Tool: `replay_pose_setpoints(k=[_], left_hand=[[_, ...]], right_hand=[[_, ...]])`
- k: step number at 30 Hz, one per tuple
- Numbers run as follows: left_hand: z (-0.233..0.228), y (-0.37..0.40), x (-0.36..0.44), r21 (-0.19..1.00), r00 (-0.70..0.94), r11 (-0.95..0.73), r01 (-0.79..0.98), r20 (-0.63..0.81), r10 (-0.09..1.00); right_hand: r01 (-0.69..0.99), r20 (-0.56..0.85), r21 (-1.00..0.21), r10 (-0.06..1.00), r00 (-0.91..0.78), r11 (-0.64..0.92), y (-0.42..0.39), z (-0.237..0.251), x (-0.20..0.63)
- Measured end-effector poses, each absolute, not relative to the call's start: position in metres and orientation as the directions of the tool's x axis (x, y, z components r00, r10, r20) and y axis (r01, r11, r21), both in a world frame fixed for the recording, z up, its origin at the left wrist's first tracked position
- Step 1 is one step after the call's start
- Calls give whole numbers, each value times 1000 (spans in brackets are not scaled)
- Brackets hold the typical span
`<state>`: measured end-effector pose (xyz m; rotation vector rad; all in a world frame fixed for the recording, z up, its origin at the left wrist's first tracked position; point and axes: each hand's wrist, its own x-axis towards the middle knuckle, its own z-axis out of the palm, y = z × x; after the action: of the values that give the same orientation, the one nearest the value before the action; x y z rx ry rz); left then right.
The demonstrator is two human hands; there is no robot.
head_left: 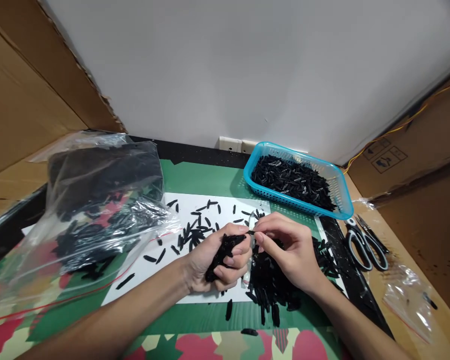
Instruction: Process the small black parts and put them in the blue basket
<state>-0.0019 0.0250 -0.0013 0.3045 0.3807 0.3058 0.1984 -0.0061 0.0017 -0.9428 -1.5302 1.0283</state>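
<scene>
My left hand (pixel 227 262) is closed around a bunch of short black strips (pixel 225 255), which look fuzzy. Its thumb and forefinger meet the fingertips of my right hand (pixel 288 245) at one small dark piece (pixel 250 232), too small to make out well. The right hand is in a pinch there. Under it lies a dense heap of black strips (pixel 268 285). A narrow white strip-like thing (pixel 252 220) stands out behind the fingertips, partly hidden by the hands. More black strips (pixel 195 235) are scattered over a white sheet (pixel 135 285) to the left.
A blue plastic basket (pixel 346 200) full of black strips stands at the back right. Scissors (pixel 365 245) and a small clear bag (pixel 408 300) lie on cardboard at the right. A large clear zip bag (pixel 105 210) with black contents covers the left. A wall (pixel 247 65) rises behind.
</scene>
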Motion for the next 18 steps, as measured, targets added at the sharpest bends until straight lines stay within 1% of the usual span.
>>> replay_pose_setpoints(k=[4, 9, 15, 18], left_hand=[[-2, 25, -5, 325, 878, 915, -241, -329, 348], [1, 28, -9, 323, 860, 902, -287, -327, 391], [-1, 26, -9, 327, 888, 918, -226, -317, 332], [-2, 25, -9, 336, 896, 916, -220, -303, 326]], right_hand=[[82, 309, -943, 939, -151, 324, -6, 0, 199], [64, 300, -949, 945, -129, 309, -5, 0, 201], [89, 337, -932, 930, -146, 352, -8, 4, 201], [105, 355, -922, 923, -153, 372, -8, 6, 200]])
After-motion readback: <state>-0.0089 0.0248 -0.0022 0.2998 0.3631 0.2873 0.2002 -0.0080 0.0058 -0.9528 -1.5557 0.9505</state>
